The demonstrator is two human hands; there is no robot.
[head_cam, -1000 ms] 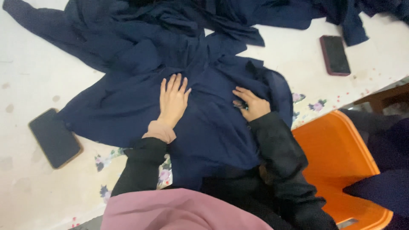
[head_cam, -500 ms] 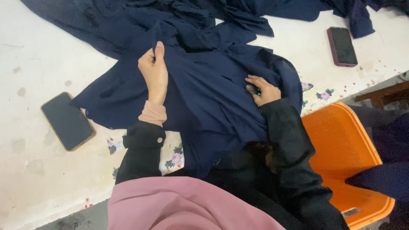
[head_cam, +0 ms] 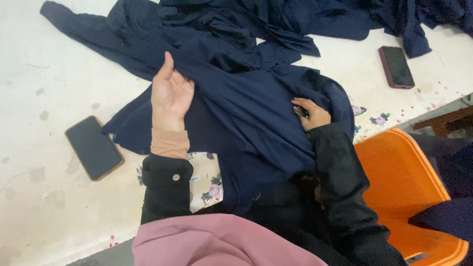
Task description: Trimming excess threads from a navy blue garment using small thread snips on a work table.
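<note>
A large navy cloth (head_cam: 246, 113) lies spread and bunched on the white table (head_cam: 39, 197). My left hand (head_cam: 170, 93) is raised with the palm showing and grips a fold of the cloth, lifting its edge. My right hand (head_cam: 310, 114) sits on the cloth at the right with its fingers curled into the fabric. A small dark item shows at its fingertips, and I cannot tell what it is. Both arms wear black sleeves.
A black phone (head_cam: 93, 147) lies left of the cloth and a dark red-cased phone (head_cam: 396, 66) at the right. More navy fabric (head_cam: 354, 19) is piled at the back. An orange plastic chair (head_cam: 404, 182) stands at my right. A floral patch (head_cam: 207, 182) shows under the cloth.
My left hand has gone from lying flat on the cloth to lifting a fold of it up and leftward. My right hand has curled its fingers and stayed about where it was.
</note>
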